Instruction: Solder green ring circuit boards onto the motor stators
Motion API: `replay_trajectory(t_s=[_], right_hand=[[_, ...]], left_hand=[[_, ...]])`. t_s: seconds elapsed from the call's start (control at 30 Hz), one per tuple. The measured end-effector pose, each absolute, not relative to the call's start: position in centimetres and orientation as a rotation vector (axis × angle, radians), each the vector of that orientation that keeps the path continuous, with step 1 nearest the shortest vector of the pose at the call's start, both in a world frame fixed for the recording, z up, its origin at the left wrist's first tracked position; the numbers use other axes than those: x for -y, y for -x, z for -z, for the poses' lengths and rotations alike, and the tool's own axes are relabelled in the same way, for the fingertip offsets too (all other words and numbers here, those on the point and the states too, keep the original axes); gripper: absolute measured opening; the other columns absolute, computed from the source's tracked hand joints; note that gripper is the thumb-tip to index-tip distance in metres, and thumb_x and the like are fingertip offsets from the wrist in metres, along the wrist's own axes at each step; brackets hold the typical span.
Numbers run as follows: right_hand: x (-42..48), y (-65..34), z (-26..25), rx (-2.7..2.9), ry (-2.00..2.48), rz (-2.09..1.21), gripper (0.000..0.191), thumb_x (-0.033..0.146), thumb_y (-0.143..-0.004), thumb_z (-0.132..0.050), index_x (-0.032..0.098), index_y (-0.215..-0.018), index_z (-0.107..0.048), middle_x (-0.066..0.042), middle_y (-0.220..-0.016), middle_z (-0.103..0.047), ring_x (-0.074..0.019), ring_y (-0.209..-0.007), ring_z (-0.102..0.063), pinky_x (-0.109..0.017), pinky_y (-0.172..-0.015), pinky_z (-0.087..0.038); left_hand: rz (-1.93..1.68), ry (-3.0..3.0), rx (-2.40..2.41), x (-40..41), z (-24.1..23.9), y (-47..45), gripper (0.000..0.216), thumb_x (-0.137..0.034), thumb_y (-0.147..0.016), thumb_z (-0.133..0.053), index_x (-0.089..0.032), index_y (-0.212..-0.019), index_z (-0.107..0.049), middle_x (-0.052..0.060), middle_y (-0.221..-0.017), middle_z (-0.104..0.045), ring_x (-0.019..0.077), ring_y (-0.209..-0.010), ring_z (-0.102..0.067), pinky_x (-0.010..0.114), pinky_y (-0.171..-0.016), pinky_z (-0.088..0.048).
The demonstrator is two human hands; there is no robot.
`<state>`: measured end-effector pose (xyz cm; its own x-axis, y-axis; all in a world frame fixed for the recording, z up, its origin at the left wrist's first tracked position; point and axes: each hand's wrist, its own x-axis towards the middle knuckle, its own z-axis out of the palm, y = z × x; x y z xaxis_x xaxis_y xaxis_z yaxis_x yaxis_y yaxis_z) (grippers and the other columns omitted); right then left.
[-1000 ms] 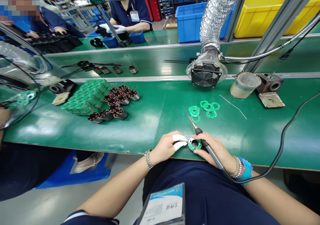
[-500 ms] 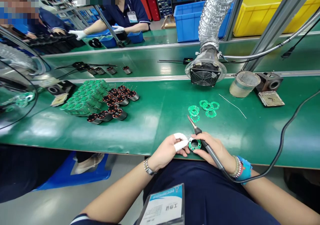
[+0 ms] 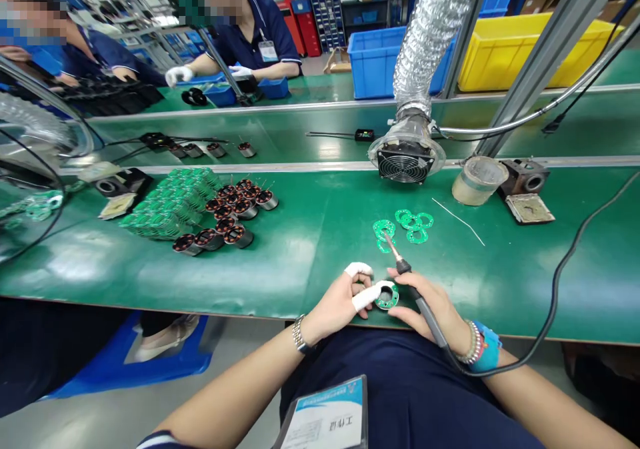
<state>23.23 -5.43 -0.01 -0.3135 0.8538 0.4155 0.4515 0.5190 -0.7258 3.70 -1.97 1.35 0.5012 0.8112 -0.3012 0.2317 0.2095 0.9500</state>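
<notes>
The ring board [image 3: 394, 298] is a small round disc, green on its upper face with pale marks, and has a wide dark hole in the middle. It sits between my two hands, close to the near edge of the tabletop [image 3: 305, 229]. Its face turns up towards me; being round, it shows no long axis. My left hand [image 3: 336, 306] has its grip closed on the ring's left rim, the white-covered thumb lying over that edge. The right hand's grip [image 3: 443, 302] is wrapped about the soldering iron [image 3: 403, 266], its index finger and thumb spread around the ring's right side; I can't tell whether they touch it. The iron is slim, with a dark handle and a coppery tip; its long axis slants away from me and leftward. Beyond its tip lie loose green rings [image 3: 418, 236], with a thin pale wire [image 3: 452, 213] to their right. Further left stand copper-wound cores [image 3: 245, 209] beside a green board stack [image 3: 170, 202]. A black fan [image 3: 405, 163] faces me beyond the rings.
</notes>
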Motion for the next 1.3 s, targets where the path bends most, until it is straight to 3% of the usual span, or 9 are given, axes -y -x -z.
replay_trajectory(t_s=[0.1, 0.23, 0.4, 0.5, 0.63, 0.83, 1.07, 1.2, 1.3], right_hand=[[4.7, -25.3, -0.4, 1.871, 1.220, -0.452, 0.033, 0.025, -0.083, -0.058, 0.022, -0.114, -0.045, -0.011, -0.117, -0.060, -0.0215, -0.106, -0.059, -0.036, -0.089, -0.050], [1.1, -30.3, -1.4, 1.777, 1.456, -0.149, 0.030, 0.030, -0.082, -0.058, 0.021, -0.110, -0.051, -0.010, -0.107, -0.063, -0.0217, -0.094, -0.063, -0.035, -0.083, -0.052], [-4.5, -36.8, -1.5, 1.684, 1.622, 0.258, 0.025, 0.035, -0.083, -0.055, 0.017, -0.100, -0.057, -0.008, -0.087, -0.064, -0.0216, -0.076, -0.063, -0.036, -0.074, -0.051], [-5.7, -38.0, 0.1, 1.675, 1.643, 0.295, 0.017, 0.032, -0.085, -0.053, 0.017, -0.090, -0.059, -0.007, -0.080, -0.066, -0.0190, -0.068, -0.064, -0.033, -0.070, -0.052], [-4.6, -36.9, 2.3, 1.716, 1.561, 0.206, 0.013, 0.025, -0.084, -0.056, 0.020, -0.096, -0.058, -0.005, -0.075, -0.069, -0.0196, -0.069, -0.068, -0.031, -0.067, -0.055], [-4.3, -35.3, 2.5, 1.873, 1.446, -0.102, 0.021, 0.016, -0.082, -0.057, 0.021, -0.101, -0.052, -0.009, -0.106, -0.067, -0.0218, -0.092, -0.067, -0.037, -0.083, -0.056], [-4.4, -33.7, 2.1, 1.845, 1.452, -0.252, 0.031, 0.019, -0.081, -0.058, 0.020, -0.109, -0.045, -0.013, -0.116, -0.062, -0.0242, -0.109, -0.059, -0.042, -0.090, -0.052], [-4.9, -31.7, 2.1, 1.909, 1.419, -0.366, 0.042, 0.024, -0.079, -0.062, 0.018, -0.114, -0.041, -0.018, -0.130, -0.049, -0.0259, -0.122, -0.047, -0.046, -0.097, -0.046], [-5.5, -30.1, 2.3, 1.936, 1.393, -0.365, 0.050, 0.026, -0.076, -0.065, 0.016, -0.118, -0.039, -0.020, -0.134, -0.043, -0.0272, -0.122, -0.046, -0.047, -0.098, -0.044]], left_hand=[[-0.406, -1.807, -0.959, 1.9, -1.7, -3.5, 0.071, -0.039, -0.062, -0.075, -0.022, -0.121, -0.039, 0.008, -0.106, -0.052, 0.0126, -0.066, -0.055, 0.030, -0.062, -0.048], [-0.295, -2.081, -0.921, 0.6, -2.0, -4.2, 0.050, -0.034, -0.065, -0.073, -0.019, -0.108, -0.053, 0.007, -0.099, -0.058, 0.0188, -0.078, -0.056, 0.033, -0.071, -0.047], [-0.429, -2.118, -1.137, -8.1, -2.3, -3.8, 0.043, -0.036, -0.066, -0.071, -0.018, -0.101, -0.055, 0.005, -0.092, -0.062, 0.0187, -0.077, -0.059, 0.031, -0.070, -0.047], [-0.566, -2.151, -1.509, -17.2, -2.6, -2.7, 0.046, -0.036, -0.065, -0.071, -0.016, -0.102, -0.055, 0.007, -0.093, -0.063, 0.0213, -0.081, -0.060, 0.033, -0.074, -0.047], [-0.612, -2.074, -1.914, -29.1, -2.5, -1.9, 0.049, -0.036, -0.065, -0.072, -0.012, -0.104, -0.055, 0.012, -0.099, -0.063, 0.0252, -0.092, -0.060, 0.035, -0.081, -0.045], [-0.663, -1.854, -2.119, -38.4, 0.4, -2.6, 0.058, -0.036, -0.068, -0.071, -0.011, -0.115, -0.049, 0.018, -0.113, -0.059, 0.0272, -0.105, -0.055, 0.039, -0.092, -0.040], [-0.829, -1.972, -2.050, -32.8, 1.8, -3.1, 0.067, -0.033, -0.076, -0.062, -0.004, -0.130, -0.035, 0.024, -0.125, -0.047, 0.0323, -0.120, -0.043, 0.043, -0.102, -0.033], [-0.714, -2.423, -1.457, -21.0, 1.1, -3.9, 0.054, -0.038, -0.080, -0.056, -0.011, -0.125, -0.043, 0.019, -0.125, -0.049, 0.0296, -0.121, -0.042, 0.045, -0.103, -0.033], [-0.418, -2.512, -0.958, -12.8, 1.1, -4.9, 0.069, -0.047, -0.074, -0.062, -0.017, -0.130, -0.038, 0.016, -0.133, -0.045, 0.0307, -0.126, -0.039, 0.050, -0.106, -0.029]])
